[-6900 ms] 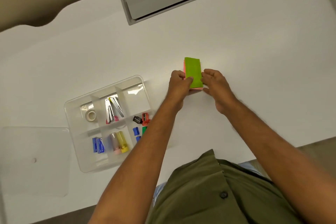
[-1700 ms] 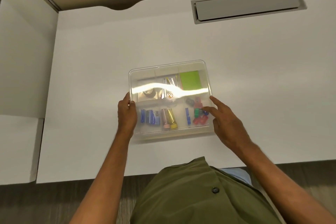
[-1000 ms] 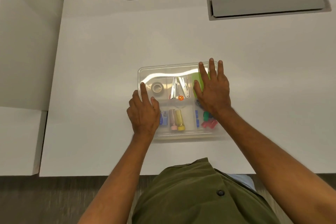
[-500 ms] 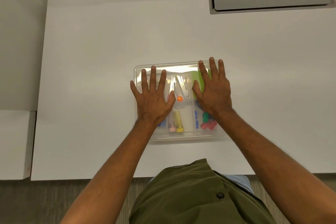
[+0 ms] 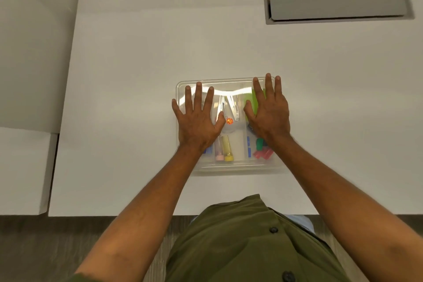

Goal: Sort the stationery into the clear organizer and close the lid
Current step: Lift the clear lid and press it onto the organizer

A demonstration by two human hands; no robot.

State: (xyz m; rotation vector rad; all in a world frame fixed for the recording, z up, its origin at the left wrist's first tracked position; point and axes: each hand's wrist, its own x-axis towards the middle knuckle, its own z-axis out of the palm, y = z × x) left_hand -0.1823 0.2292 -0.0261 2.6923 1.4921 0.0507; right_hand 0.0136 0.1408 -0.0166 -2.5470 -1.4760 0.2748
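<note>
The clear organizer [image 5: 238, 166] sits in the middle of the white desk with its clear lid [image 5: 231, 86] on top. My left hand [image 5: 198, 119] lies flat on the lid's left half, fingers spread. My right hand [image 5: 269, 110] lies flat on the right half, fingers spread. Through the lid I see green sticky notes [image 5: 249, 102], silver staplers [image 5: 234, 107], a pink and a yellow highlighter [image 5: 225, 150], and small red and green pieces [image 5: 262, 150]. The left compartments are mostly hidden under my left hand.
A grey cable hatch [image 5: 336, 5] is set into the white desk [image 5: 137, 64] at the back right. A second white desk surface [image 5: 25, 75] adjoins on the left. The desk's front edge runs just below the organizer, near my green shirt.
Since the earliest frame the sticky notes went into the organizer and the lid went on. Over the last second my left hand slid up and flattened on the lid; the right hand barely moved.
</note>
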